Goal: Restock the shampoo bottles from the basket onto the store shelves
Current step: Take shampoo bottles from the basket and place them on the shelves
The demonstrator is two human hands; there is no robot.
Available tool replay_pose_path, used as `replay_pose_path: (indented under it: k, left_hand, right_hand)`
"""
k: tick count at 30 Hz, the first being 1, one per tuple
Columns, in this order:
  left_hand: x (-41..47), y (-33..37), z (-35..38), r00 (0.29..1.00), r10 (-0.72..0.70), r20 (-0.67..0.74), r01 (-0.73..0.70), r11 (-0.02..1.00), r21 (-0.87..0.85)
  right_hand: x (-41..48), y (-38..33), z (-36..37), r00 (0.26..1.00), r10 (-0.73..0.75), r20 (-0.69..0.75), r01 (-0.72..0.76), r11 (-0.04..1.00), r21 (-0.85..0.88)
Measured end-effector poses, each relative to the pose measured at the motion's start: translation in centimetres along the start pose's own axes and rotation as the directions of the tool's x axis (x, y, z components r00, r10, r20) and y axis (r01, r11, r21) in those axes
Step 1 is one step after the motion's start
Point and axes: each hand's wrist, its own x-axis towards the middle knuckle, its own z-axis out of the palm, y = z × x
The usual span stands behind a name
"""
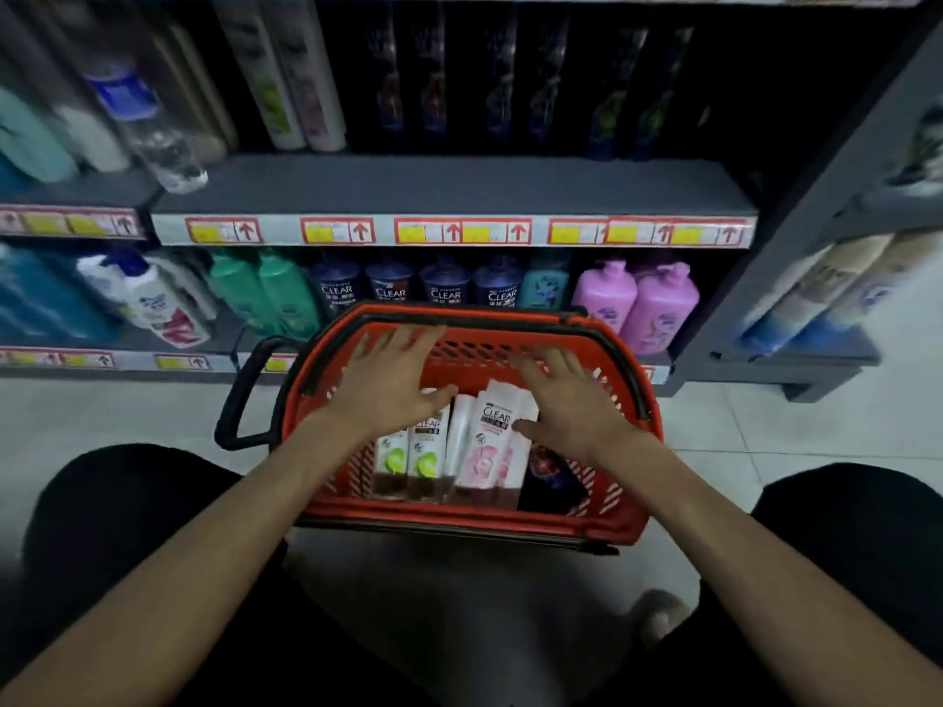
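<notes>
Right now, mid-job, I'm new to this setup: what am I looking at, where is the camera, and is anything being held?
No machine here: a person works with bare hands. The single picture comes from a camera worn on the head, looking forward and down. The left hand and right hand are spread open over a red basket in front of store shelves; neither holds anything. In the basket lie two green-label bottles, a pink-label bottle and a dark bottle. The middle shelf has bare space along its front.
</notes>
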Motion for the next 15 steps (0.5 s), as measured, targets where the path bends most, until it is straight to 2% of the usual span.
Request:
replay_pose_path:
  k: [6,10,13,15]
  left_hand:
    - [-2.4,0.4,-1.6,1.0,-0.004,0.02,0.004,1.0,0.016]
    - [-4.4,0.7,-2.9,0.997,-0.036,-0.072,0.03,0.996,-0.087]
    - [-5.0,0.6,-2.5,0.995,-0.103,-0.015,0.101,0.989,-0.112]
    - [-5.2,0.8,-2.2,0.993,-0.121,-0.014,0.116,0.974,-0.197]
  right_hand:
    - [-2.2,-1.5,-2.0,0.995,0.088,0.04,-0.089,0.996,0.006]
    - [-2.0,-2.8,-5.1,0.993,0.112,0.025,-0.112,0.994,0.018]
    - [-2.0,-3.2,-5.6,0.991,0.129,-0.019,-0.123,0.972,0.199]
    - [-2.9,-3.1,-4.5,0.982,0.18,-0.061,-0.155,0.943,0.296]
